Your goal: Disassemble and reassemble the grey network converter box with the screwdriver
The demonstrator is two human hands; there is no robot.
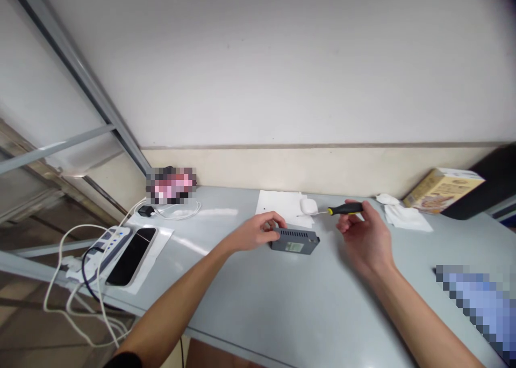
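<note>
My left hand (260, 231) grips the left end of a dark grey box-shaped device (296, 242) with a row of vent slots and a pale label. The device stands on its edge on the grey table. In my right hand (366, 239) is a screwdriver (346, 209) with a black and yellow handle. Its thin metal shaft points left, above the device and apart from it. Behind the device lies a white paper sheet (276, 204), with a small white rounded case (308, 206) on its right part.
At the left, a phone (133, 256) lies beside a power strip (102, 252) with tangled white cables. A black charger plug (145, 211) sits behind them. Crumpled tissues (407, 217) and a yellow box (443, 189) are at the back right. A wall closes the table's far side.
</note>
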